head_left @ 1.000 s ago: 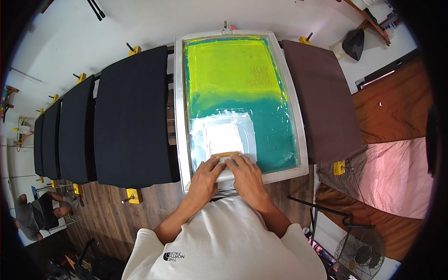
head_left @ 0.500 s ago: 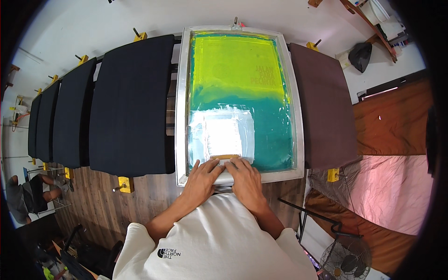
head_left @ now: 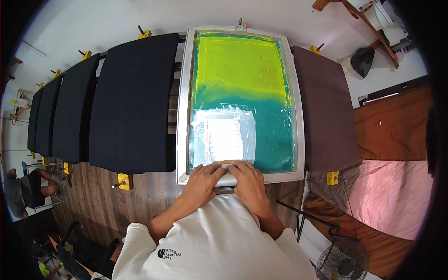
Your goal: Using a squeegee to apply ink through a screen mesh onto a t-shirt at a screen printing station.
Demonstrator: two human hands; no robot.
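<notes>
Screen frame (head_left: pixel 298 121) sits btwn black panel (head_left: pixel 135 102) on its L & maroon panel (head_left: pixel 326 107) on its R. White ink (head_left: pixel 225 135) spread in frame's near-L part; pull looks abt done, thin strip by near rail left; print underneath hidden. L hand (head_left: pixel 203 181) & R hand (head_left: pixel 248 181) over near rail, fingers grasping squeegee (head_left: pixel 226 162) just inside it, closer to rail vs 1 s ago.

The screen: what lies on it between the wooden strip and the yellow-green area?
Between the wooden strip and the yellow-green area lie white paint, then a teal band, as the head view shows.
</notes>
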